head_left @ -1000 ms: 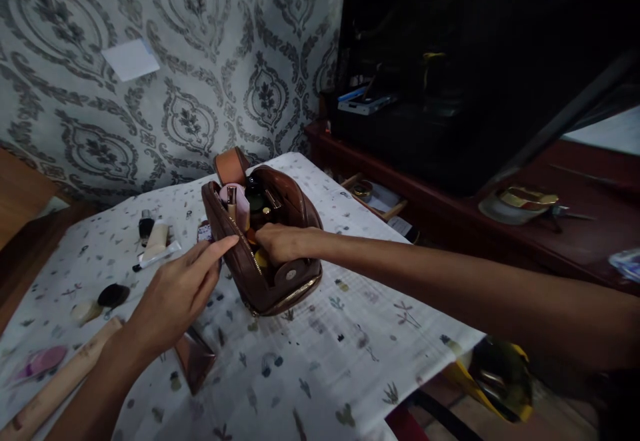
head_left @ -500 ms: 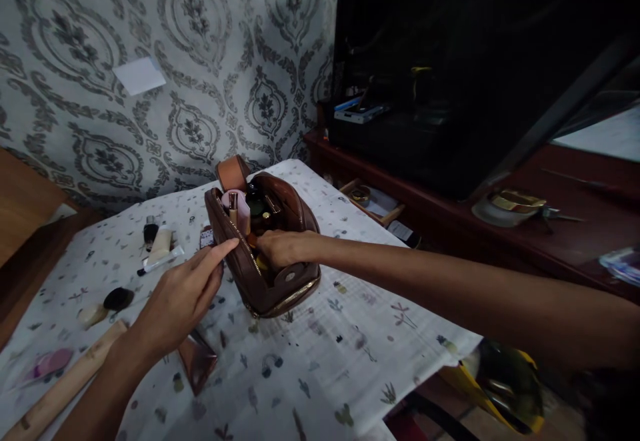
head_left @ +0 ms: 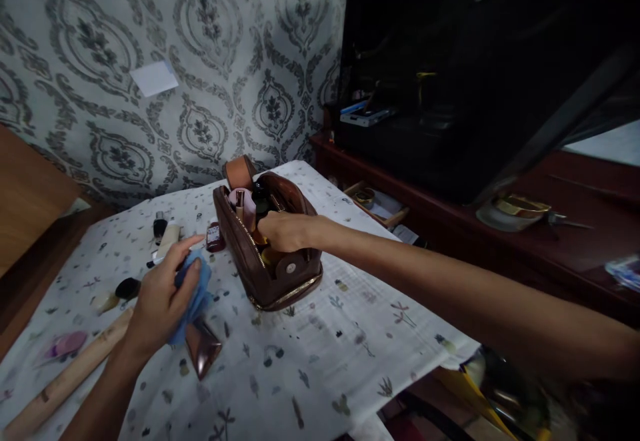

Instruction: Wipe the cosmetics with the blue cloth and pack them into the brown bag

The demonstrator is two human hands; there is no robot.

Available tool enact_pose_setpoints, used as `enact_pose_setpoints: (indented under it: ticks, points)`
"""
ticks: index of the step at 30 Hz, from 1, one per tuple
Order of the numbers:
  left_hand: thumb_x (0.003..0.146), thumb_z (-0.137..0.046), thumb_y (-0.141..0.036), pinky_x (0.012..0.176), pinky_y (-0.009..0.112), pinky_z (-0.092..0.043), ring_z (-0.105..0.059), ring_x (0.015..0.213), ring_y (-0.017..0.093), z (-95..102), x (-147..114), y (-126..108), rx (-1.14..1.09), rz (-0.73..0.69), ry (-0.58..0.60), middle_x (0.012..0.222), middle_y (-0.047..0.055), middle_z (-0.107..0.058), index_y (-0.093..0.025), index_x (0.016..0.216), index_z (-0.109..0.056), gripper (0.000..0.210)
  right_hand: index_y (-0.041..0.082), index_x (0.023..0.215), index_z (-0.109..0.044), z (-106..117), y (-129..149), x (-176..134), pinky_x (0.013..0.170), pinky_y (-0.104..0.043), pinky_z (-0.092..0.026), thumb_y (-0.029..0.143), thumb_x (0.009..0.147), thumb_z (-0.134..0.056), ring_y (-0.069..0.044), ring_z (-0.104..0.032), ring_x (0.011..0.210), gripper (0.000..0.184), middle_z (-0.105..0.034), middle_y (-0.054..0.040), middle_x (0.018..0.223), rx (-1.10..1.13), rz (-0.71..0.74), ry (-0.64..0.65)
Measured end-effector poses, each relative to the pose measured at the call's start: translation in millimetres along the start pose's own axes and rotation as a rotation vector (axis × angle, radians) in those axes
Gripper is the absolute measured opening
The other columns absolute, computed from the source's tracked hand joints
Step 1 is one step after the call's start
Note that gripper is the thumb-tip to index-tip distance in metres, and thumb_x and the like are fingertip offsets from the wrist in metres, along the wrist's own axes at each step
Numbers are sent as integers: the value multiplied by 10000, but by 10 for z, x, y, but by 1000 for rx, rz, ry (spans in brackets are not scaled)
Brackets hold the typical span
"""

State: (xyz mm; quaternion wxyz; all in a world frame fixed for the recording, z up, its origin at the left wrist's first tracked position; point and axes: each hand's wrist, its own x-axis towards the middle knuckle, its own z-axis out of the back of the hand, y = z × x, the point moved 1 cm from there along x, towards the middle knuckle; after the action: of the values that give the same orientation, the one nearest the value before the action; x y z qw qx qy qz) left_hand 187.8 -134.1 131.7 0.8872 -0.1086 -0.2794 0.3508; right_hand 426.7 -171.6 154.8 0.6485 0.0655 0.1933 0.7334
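Note:
An unzipped brown toiletry bag (head_left: 240,261) stands on the patterned tablecloth, with a pink item, a small capped tube (head_left: 240,206) and dark containers inside. My right hand (head_left: 285,231) reaches into it over the near right side; its fingers look curled, and their tips are hidden among the contents. Left of the bag, my left hand (head_left: 163,291) is closed on a crumpled blue cloth (head_left: 197,287), its index finger pointing out. Just below the cloth lies a shiny rose-gold pouch (head_left: 203,349). A small dark red bottle (head_left: 215,236) stands between my left hand and the bag.
Several small cosmetics, among them a pale tube (head_left: 169,235) and a black-capped jar (head_left: 127,287), lie to the left. A long wooden stick (head_left: 70,374) crosses the near left. A dark red cabinet (head_left: 450,234) with a large black screen (head_left: 425,34) runs along the right.
My left hand has drawn back left from the bag's zipped edge, and the blue cloth in it now shows. The right hand stays inside the bag. The view has shifted slightly.

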Motion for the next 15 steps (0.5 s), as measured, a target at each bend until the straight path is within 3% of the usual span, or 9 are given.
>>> enact_pose_setpoints:
  ticks: [2, 6, 8, 12, 15]
  points:
    - [945, -442, -437, 654, 290, -482, -632, 738, 175, -27, -102, 119, -49, 82, -37, 956, 40, -690, -230, 1226, -587, 379, 120, 864, -711, 89, 62, -102, 715, -276, -506, 154, 792, -654, -248, -699, 877, 97, -721, -115, 889, -51, 29, -2]
    - [915, -486, -446, 566, 252, -404, -494, 592, 132, -26, -338, 380, -114, 256, -159, 730, -23, -565, -208, 1141, -625, 356, 127, 866, -681, 102, 243, -378, 796, -306, -463, 207, 965, -435, -258, -671, 932, 277, -688, -113, 867, -55, 11, -339]
    - [898, -507, -446, 519, 235, -366, -436, 558, 120, 12, -449, 514, -171, 371, -261, 683, -42, -496, -201, 1120, -626, 352, 151, 901, -661, -38, 363, -509, 799, -296, -456, 262, 998, -393, -228, -654, 920, 306, -675, -84, 889, 40, 112, -433]
    - [892, -493, -460, 510, 229, -377, -474, 597, 129, 25, -656, 749, -208, 515, -365, 770, -14, -559, -182, 1080, -624, 360, 167, 911, -647, -591, 618, -601, 746, -269, -478, 250, 1021, -362, -165, -629, 822, 316, -665, -63, 893, 179, 460, -283]
    - [920, -448, -459, 712, 289, -490, -606, 802, 187, -92, -801, 823, -126, 458, -262, 899, 33, -651, -182, 1050, -635, 358, 183, 1040, -633, -1071, 774, -478, 864, -316, -510, 210, 985, -458, -206, -621, 1020, 186, -653, -84, 1075, 226, 505, -204]
